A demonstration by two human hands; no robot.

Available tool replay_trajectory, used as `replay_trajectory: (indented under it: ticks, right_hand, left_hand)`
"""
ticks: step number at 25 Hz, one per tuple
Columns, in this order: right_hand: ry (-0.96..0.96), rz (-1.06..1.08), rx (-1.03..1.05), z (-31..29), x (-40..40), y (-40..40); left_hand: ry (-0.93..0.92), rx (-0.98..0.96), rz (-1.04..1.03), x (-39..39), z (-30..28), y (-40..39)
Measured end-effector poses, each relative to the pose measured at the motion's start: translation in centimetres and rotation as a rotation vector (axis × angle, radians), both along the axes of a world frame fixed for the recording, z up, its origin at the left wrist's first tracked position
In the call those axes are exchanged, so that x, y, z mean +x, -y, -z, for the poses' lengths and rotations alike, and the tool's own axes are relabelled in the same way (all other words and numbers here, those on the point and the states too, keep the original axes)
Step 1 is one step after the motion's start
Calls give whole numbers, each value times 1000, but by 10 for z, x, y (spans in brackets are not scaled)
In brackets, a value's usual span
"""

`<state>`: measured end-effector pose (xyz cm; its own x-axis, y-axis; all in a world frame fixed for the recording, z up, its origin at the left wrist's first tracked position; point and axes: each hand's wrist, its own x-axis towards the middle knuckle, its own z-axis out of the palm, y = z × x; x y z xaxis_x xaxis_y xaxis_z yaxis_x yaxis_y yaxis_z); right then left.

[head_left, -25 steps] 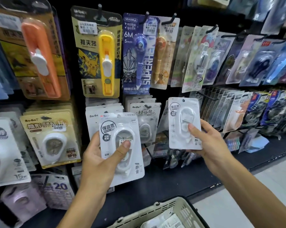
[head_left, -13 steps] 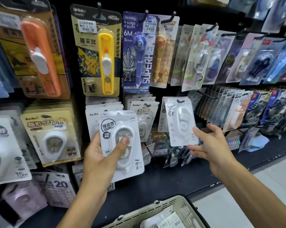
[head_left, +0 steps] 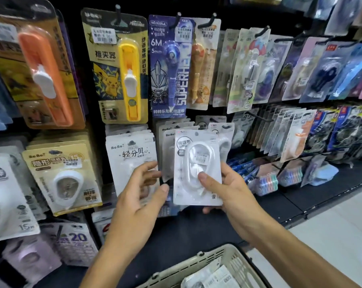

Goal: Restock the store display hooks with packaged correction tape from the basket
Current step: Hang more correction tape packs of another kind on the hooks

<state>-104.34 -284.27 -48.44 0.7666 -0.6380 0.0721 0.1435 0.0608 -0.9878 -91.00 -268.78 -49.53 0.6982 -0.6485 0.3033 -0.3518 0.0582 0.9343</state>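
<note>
A white correction tape pack [head_left: 196, 148] is upright in front of the lower row of hooks, at the middle of the view. My right hand [head_left: 228, 190] grips it, thumb on the clear blister and fingers behind the card. My left hand [head_left: 138, 204] hovers just left of the pack with loose fingers and holds nothing; its thumb tip is close to the pack's lower left edge. Behind the held pack, a similar white pack [head_left: 224, 134] hangs on a hook. The beige basket [head_left: 228, 254] at the bottom edge holds more packs [head_left: 215, 277].
Hanging packs fill the black display wall: white BoBo packs [head_left: 132, 154] behind my left hand, a yellow BoBo pack [head_left: 61, 173] further left, pen-style tapes [head_left: 171, 65] above. A black base shelf [head_left: 290, 200] carries small tape stacks. Pale floor lies at right.
My right hand left its first pack hanging on the hook and now grips the pack that my left hand held. My left hand has let go. The view has dipped slightly toward the basket.
</note>
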Motion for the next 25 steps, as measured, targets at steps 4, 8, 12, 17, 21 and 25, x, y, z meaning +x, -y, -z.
replay_trajectory:
  ticks: [4,8,12,17,21,25]
  right_hand:
    - [-48,73,-68,-4,-21,39]
    - [-104,189,-48,-4,-31,58]
    - [-131,330,-17,-3,-34,69]
    - [-149,392,-20,-6,-40,77]
    - [-152,357,-29,-6,-40,70]
    - [-154,392,-87,-12,-41,76]
  left_hand:
    - [695,379,-257,13,9,2]
    - [696,497,-231,15,14,7]
    - [710,524,-227,15,17,9]
    - [705,557,-211,14,16,8]
    - [709,549,-194,15,18,7]
    - [752,529,-183,16,25,9]
